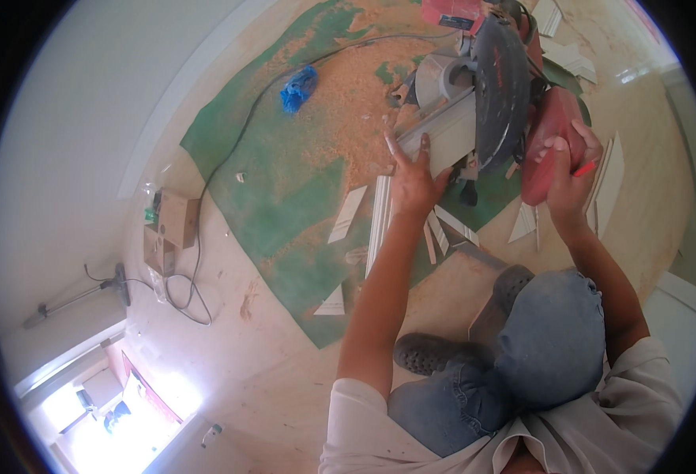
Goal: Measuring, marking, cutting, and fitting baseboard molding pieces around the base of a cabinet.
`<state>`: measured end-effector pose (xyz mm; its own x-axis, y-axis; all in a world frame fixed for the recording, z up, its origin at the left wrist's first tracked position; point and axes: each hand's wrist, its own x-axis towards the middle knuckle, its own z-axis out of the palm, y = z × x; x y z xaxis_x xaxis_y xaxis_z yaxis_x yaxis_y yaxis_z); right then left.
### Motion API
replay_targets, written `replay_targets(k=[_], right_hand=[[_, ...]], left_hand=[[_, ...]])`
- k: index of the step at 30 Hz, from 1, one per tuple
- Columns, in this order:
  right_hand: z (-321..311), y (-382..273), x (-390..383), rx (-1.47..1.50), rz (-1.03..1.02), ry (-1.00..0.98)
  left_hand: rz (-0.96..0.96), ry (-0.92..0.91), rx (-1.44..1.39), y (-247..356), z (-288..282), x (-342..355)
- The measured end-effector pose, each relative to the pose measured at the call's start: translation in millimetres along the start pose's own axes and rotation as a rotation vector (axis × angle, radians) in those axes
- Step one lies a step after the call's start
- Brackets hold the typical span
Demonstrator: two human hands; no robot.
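A mitre saw (500,95) with a dark blade guard stands at the upper right. My left hand (416,183) lies with fingers spread on a pale strip of moulding (452,141) set against the saw's grey fence, left of the guard. My right hand (571,178) is curled against a red rounded part of the saw (544,154). A short red pencil-like stick (585,169) pokes out from its fingers. Where the strip meets the blade is hidden behind the guard.
Sawdust (364,95) covers a green mat (285,213) with offcuts of white moulding (348,213) on it. A blue crumpled bag (299,88) lies farther off. A black cable (237,146) runs past a cardboard box (179,220). My shoe (435,353) is close by.
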<state>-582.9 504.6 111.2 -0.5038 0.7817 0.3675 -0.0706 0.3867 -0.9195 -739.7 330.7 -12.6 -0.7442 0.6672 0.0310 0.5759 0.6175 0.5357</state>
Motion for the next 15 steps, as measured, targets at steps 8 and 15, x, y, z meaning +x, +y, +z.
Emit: replay_targets(k=[8, 15], right_hand=[[-3, 11, -10, -0.003, -0.053, 0.001], [-5, -58, 107, -0.191, 0.136, 0.009]], left_hand=[[0.026, 0.047, -0.009, 6, 0, 1], [-0.012, 0.019, -0.001, 5, -6, -1]])
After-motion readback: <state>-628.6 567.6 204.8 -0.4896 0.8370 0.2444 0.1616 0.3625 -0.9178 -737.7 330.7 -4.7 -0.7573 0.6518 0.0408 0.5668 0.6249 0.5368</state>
